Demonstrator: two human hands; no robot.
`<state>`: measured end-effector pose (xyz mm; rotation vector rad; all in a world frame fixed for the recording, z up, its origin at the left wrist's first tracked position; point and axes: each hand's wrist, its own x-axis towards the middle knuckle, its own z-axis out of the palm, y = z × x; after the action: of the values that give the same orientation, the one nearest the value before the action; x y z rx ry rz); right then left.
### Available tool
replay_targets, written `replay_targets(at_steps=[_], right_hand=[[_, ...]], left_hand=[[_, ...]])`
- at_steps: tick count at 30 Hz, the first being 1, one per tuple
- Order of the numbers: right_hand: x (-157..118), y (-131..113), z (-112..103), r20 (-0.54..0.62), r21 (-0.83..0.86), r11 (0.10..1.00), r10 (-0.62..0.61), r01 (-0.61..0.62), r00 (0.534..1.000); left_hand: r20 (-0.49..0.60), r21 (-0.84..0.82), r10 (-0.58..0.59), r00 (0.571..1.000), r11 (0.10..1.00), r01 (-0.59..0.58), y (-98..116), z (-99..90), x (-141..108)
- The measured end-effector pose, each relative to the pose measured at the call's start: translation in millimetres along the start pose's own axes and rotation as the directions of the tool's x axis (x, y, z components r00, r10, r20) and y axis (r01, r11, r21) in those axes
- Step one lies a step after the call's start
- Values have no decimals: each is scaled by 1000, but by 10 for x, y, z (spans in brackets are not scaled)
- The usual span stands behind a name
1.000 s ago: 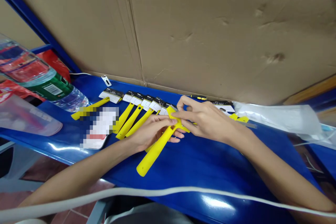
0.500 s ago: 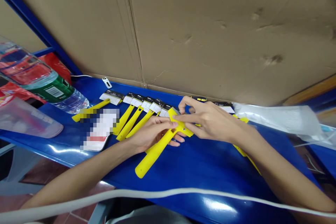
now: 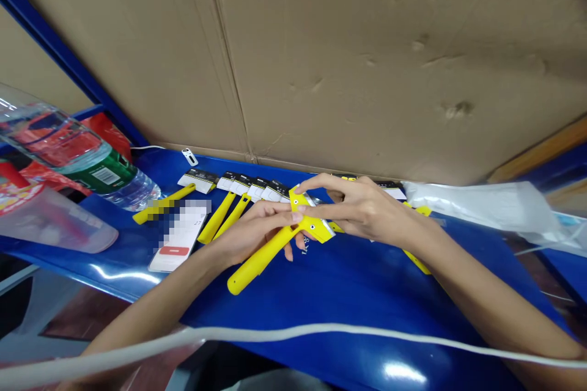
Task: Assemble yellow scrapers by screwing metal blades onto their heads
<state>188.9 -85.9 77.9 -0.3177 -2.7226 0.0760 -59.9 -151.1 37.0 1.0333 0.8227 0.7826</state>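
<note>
A yellow scraper (image 3: 266, 256) is held above the blue table (image 3: 321, 305), its handle slanting toward the lower left. My left hand (image 3: 261, 226) grips it near the neck, with the thumb on the head and the other fingers partly underneath. Two screws and a pale blade edge show on the scraper's head. My right hand (image 3: 355, 204) closes on the head from the right, index finger at its upper corner and thumb on its face. Behind my left hand, several yellow-handled scrapers (image 3: 216, 219) with black and white cards lie in a row.
At the left are a large water bottle (image 3: 107, 171), a clear plastic cup (image 3: 68, 220) and a phone (image 3: 178, 241). A clear plastic bag (image 3: 477, 204) lies at the right. Cardboard (image 3: 321, 61) stands behind the table. A white cable (image 3: 284, 335) crosses the foreground.
The scraper's head has turned so both screws and the blade edge show. My right index finger has stretched onto the head's upper corner. The view has shifted slightly.
</note>
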Motion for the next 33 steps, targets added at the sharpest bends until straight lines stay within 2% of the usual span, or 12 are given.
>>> replay_targets(at_steps=[3, 5, 7, 9, 11, 14, 17, 20, 24, 27, 31, 33], right_hand=[[5, -25, -16, -2, -128, 992, -22, 21, 1000], [8, -40, -41, 16, -195, 980, -27, 30, 999], [6, -56, -69, 7, -236, 971, -39, 39, 999], [-3, -72, -98, -30, -265, 963, -58, 48, 998], [-16, -87, -131, -81, -294, 954, -80, 53, 993], [-35, -110, -190, -159, -327, 944, -112, 55, 981], [-50, -122, -245, -226, -327, 942, -160, 80, 961], [-64, -119, -278, -268, -308, 944, -207, 120, 941], [-76, -122, -297, -336, -324, 935, -258, 146, 906], [-79, -137, -318, -361, -339, 932, -258, 132, 896], [-83, -154, -361, -383, -355, 925, -273, 132, 883], [-84, -158, -377, -391, -367, 921, -278, 129, 877]], left_hand=[[-52, 157, 67, 996, 986, -59, 92, 39, -66], [-158, 252, 209, 965, 953, -165, 117, 98, -123], [-257, 364, 388, 885, 887, -283, 120, 168, -194], [-262, 534, 550, 793, 767, -356, 110, 228, -273], [-134, 727, 664, 736, 570, -382, 99, 262, -346], [131, 898, 702, 700, 215, -383, 87, 255, -413], [362, 914, 651, 667, -108, -390, 82, 206, -436], [502, 865, 584, 638, -328, -380, 90, 170, -456], [530, 843, 543, 652, -422, -333, 125, 203, -510], [554, 822, 528, 644, -470, -322, 167, 264, -544], [555, 814, 523, 647, -500, -294, 214, 312, -545], [558, 814, 536, 634, -503, -291, 230, 314, -528]])
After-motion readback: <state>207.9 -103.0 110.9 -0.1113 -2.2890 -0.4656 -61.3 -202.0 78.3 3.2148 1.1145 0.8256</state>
